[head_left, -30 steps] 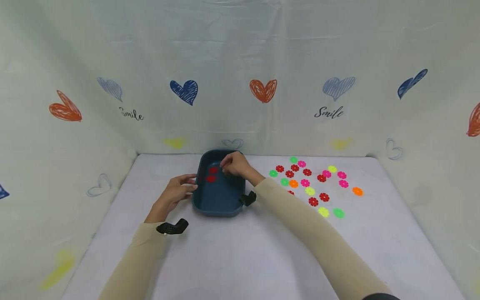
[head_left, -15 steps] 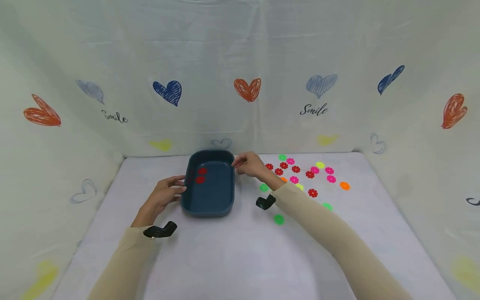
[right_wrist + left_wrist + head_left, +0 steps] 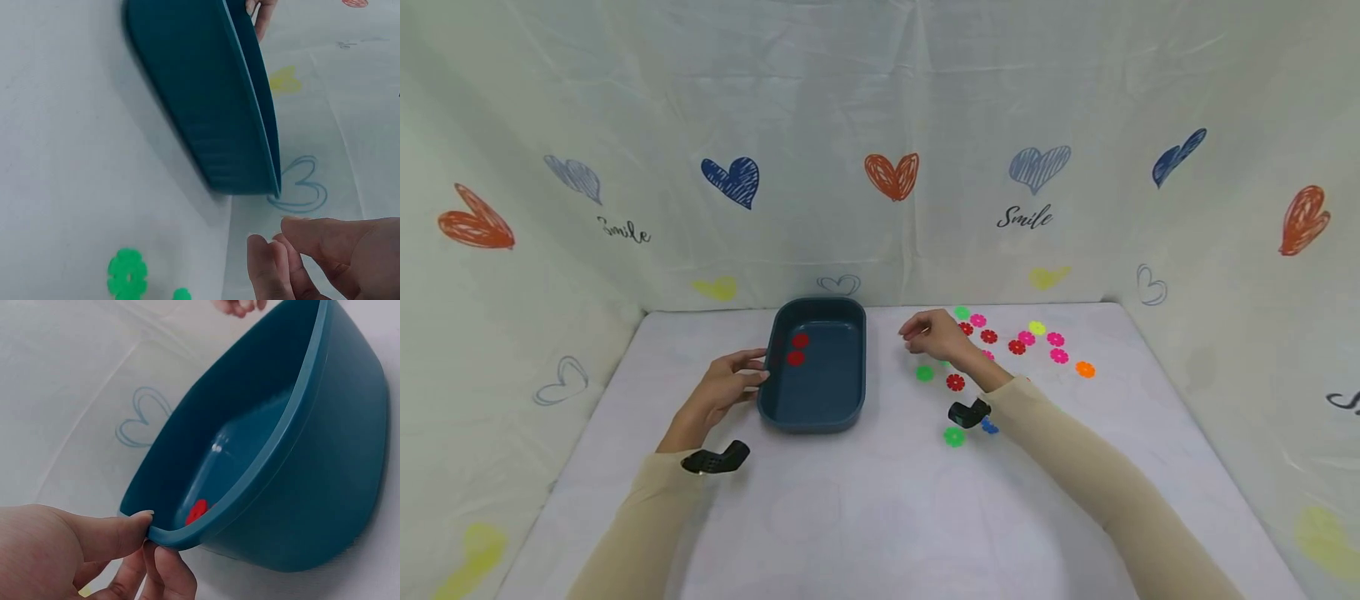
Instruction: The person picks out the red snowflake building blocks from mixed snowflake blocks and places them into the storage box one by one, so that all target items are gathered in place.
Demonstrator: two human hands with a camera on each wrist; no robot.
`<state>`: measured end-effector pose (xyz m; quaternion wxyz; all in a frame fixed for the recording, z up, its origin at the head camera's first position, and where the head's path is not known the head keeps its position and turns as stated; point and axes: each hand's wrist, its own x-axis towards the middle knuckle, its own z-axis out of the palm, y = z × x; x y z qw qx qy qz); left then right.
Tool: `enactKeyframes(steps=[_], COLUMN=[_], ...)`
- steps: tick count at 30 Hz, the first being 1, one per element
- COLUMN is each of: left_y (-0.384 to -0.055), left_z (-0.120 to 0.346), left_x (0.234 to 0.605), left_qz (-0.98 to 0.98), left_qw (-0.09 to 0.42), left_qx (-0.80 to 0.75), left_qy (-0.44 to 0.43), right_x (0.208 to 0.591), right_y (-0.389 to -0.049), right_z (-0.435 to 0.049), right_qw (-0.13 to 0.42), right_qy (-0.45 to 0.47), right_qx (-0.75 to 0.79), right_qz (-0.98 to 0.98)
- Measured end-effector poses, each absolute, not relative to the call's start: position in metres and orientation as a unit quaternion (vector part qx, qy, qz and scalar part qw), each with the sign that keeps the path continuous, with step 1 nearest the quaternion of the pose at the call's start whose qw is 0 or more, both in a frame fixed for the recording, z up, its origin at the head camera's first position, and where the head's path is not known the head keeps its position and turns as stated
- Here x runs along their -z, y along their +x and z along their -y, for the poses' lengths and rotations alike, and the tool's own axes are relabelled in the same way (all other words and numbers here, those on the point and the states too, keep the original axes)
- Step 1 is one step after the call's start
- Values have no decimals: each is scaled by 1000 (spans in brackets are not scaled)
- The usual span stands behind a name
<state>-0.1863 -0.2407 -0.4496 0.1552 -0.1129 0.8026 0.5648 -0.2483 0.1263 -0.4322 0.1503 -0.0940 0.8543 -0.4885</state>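
Observation:
A dark blue rectangular tub [image 3: 820, 396] stands upright left of the table's middle. Two red flower-shaped discs, one nearer the back [image 3: 801, 341] and one just in front [image 3: 796, 358], lie inside along its left side. My left hand [image 3: 724, 387] pinches the tub's left rim between thumb and fingers, as the left wrist view shows at the rim [image 3: 181, 536]. To the right of the tub, apart from it, my right hand [image 3: 938, 336] hovers over the table with loosely bent fingers. Nothing shows between its thumb and fingers in the right wrist view.
Flower discs in several colours lie scattered on the right, among them a green one [image 3: 954, 437], a red one [image 3: 955, 382], an orange one [image 3: 1086, 369] and a blue one [image 3: 989, 426] partly under the right sleeve. A white patterned curtain [image 3: 805, 217] closes off the back.
My right hand has come out from over the tub and shifted right, towards the scattered discs. The head view has swung slightly right. The left hand stays on the tub's rim.

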Motion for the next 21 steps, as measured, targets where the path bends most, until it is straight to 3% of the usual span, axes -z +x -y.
enactKeyframes(steps=[21], left_y=[-187], left_z=[241], left_x=[450], left_qz=[-801], left_qw=[165], left_qx=[-564], left_qy=[-118], right_x=[466], right_y=[-224], right_z=[-192], right_qw=[117], right_qy=[-60], right_qx=[443], right_qz=[-887])
